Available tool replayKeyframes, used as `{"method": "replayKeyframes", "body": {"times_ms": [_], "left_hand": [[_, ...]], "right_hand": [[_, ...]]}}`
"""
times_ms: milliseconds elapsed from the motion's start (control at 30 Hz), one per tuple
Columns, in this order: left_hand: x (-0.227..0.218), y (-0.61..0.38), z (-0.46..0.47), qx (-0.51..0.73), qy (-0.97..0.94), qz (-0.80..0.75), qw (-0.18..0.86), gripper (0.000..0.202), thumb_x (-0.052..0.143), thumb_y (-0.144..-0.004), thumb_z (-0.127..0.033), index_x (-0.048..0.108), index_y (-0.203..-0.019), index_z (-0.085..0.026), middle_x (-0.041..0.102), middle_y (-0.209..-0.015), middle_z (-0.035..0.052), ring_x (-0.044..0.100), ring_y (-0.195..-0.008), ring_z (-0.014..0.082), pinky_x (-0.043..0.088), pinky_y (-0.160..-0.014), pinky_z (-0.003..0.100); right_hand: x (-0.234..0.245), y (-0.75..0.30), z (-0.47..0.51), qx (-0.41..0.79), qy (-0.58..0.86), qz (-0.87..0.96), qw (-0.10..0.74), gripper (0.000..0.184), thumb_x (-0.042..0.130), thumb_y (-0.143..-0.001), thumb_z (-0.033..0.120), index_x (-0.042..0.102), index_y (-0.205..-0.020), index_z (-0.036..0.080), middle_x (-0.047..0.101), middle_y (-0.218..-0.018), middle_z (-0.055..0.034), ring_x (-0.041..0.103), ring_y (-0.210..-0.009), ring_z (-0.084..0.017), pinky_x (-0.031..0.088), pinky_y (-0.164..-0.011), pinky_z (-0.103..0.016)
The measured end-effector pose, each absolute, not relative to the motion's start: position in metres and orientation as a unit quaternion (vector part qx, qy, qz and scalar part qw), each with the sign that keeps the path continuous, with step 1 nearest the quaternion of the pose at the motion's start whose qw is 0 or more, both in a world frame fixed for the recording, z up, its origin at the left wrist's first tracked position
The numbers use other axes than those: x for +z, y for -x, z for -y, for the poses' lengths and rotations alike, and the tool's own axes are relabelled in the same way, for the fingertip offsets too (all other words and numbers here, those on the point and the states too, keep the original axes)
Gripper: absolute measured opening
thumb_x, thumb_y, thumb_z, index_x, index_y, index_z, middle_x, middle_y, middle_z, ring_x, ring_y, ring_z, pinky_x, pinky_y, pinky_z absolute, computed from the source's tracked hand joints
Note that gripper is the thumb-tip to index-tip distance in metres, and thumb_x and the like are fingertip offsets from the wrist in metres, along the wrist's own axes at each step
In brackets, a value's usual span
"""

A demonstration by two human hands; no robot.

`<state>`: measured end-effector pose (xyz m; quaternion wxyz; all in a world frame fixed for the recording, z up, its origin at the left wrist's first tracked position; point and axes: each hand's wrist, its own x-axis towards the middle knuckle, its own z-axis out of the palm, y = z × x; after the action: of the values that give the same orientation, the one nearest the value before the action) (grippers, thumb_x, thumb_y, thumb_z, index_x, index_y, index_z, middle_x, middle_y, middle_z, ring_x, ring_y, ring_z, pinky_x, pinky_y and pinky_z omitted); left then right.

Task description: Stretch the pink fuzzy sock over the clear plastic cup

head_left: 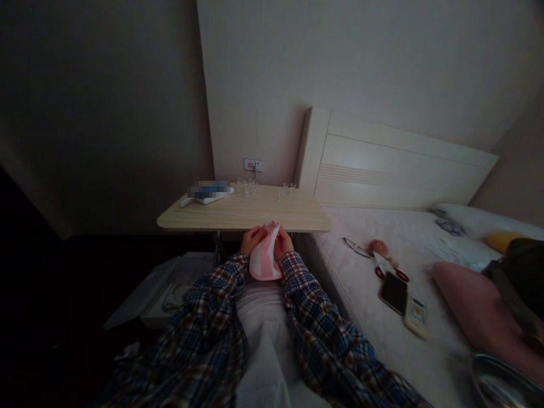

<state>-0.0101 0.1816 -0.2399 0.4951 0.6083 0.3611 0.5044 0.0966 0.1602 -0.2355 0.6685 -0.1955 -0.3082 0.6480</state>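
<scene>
Both of my hands are raised together at the near edge of a small wooden table (238, 218). My left hand (250, 239) and my right hand (283, 243) are closed on a pink and white striped cloth (264, 259) that hangs down between them. A small clear item, possibly a little glass, seems to sit at the top of the cloth, but it is too dim to be sure. Plaid sleeves cover both forearms.
Several small clear glasses (246, 187) and a white and blue item (208, 192) stand at the table's far side. A bed (361, 272) lies to the right with a phone (394, 292), a remote (415, 315), glasses (356, 247), red scissors (397, 275), a pink pillow (476, 306) and a metal bowl (501, 385).
</scene>
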Motion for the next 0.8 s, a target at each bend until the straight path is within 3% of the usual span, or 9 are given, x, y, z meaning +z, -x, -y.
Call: {"method": "replayKeyframes", "body": {"times_ms": [800], "left_hand": [[-0.230, 0.011, -0.160, 0.515, -0.578, -0.367, 0.516, 0.033, 0.048, -0.083, -0.032, 0.050, -0.109, -0.013, 0.054, -0.108, 0.0080, 0.055, -0.094, 0.0180, 0.048, -0.079, 0.038]], "right_hand": [[-0.243, -0.093, -0.154, 0.675, 0.246, 0.290, 0.632, 0.033, 0.048, -0.083, 0.032, 0.049, -0.110, 0.015, 0.054, -0.110, -0.0069, 0.055, -0.095, -0.016, 0.048, -0.080, -0.037]]}}
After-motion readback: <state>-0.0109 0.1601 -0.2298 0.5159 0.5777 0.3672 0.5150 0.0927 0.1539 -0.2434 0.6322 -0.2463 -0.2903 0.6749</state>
